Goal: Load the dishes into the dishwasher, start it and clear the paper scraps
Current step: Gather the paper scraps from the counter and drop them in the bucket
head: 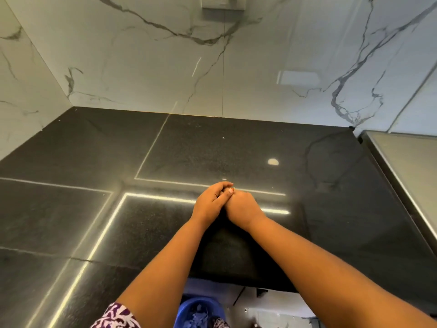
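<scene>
My left hand (pixel 210 202) and my right hand (pixel 243 207) are pressed together just above the black stone countertop (pixel 94 150), near its front edge. The left hand's fingers curl over the right hand's fingertips. A tiny white bit shows at the fingertips, but I cannot tell whether anything is held between the hands. A few tiny white specks (pixel 223 138) lie on the counter further back. Below the counter edge stands a blue bin (pixel 201 311) with crumpled scraps in it. No dishes or dishwasher are in view.
A marble-patterned wall rises behind and to the left of the counter, with a switch plate (pixel 222 3) at the top. A steel surface (pixel 406 157) adjoins the counter on the right. The glossy stone reflects light strips.
</scene>
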